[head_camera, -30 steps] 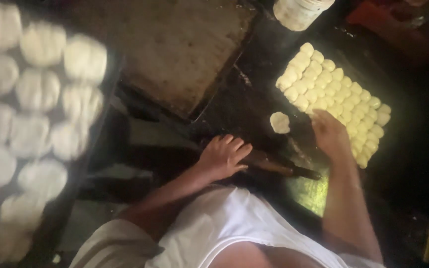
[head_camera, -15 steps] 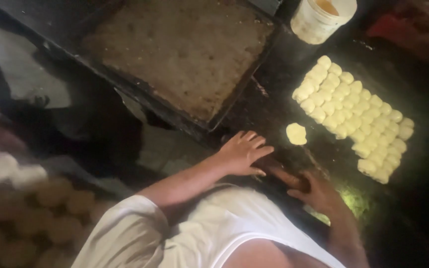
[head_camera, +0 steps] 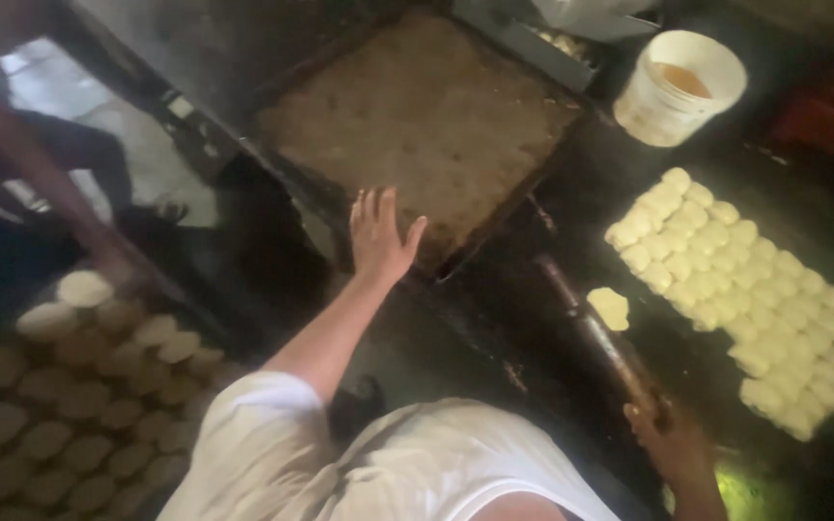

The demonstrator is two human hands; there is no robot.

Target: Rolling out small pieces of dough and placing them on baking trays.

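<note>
**doughwatcher:** Gripping-wise, our right hand (head_camera: 666, 436) is wrapped around the near end of a long dark wooden rolling pin (head_camera: 593, 333), down at the lower right. We can't make out each finger, it's dim and a bit blurry there, but the hand is clearly closed on that pin. The pin lies slanted on the dark greasy worktop (head_camera: 494, 318), running up and away from us.

**trayguy:** And our left hand (head_camera: 378, 236)? Looks like it's holding nothing.

**doughwatcher:** Yep, flat and open, fingers together and stretched out, thumb off to the side. It sits at the near edge of the big square floured board (head_camera: 427, 116), palm down; we can't tell if it's pressing or just above it.

**trayguy:** What's around the pin?

**doughwatcher:** Just beside it, to the right, one small flattened pale dough piece (head_camera: 610, 307) lies alone on the worktop. Further right is a whole block of small pale dough balls (head_camera: 745, 289) packed in tidy rows, touching each other. Up past them stands a white plastic bucket (head_camera: 680, 89) with brownish liquid in it.

**trayguy:** And the left side?

**doughwatcher:** Lower left we've got a dark tray of flattened round dough discs (head_camera: 79, 396), blurry. Someone else's arm (head_camera: 50, 193) reaches in above it, also blurred.
</note>
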